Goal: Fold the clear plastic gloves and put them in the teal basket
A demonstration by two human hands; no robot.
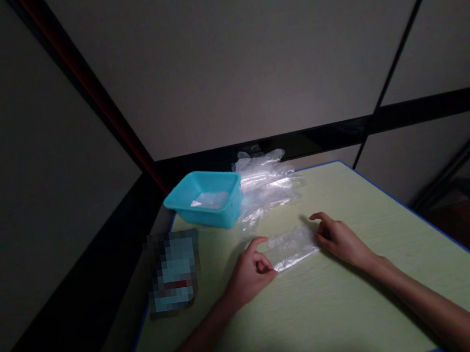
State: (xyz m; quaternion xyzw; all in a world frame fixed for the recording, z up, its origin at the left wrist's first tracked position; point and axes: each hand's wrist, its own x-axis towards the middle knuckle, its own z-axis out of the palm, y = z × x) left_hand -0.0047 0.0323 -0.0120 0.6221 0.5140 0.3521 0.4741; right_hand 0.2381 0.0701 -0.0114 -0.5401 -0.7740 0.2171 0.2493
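A clear, thin plastic piece, folded into a narrow strip, lies on the pale green table between my hands. At its left end, my left hand pinches the near corner, its index finger reaching along the far edge. My right hand is at the right end, thumb and lower fingers closed on the plastic's edge and index finger stretched out above it. Behind them, a spread pile of clear plastic gloves lies at the back of the table.
A turquoise basket with some clear plastic and a white piece inside stands at the back left, touching the pile. A blurred-out packet lies at the left edge. Cabinet panels rise behind the table.
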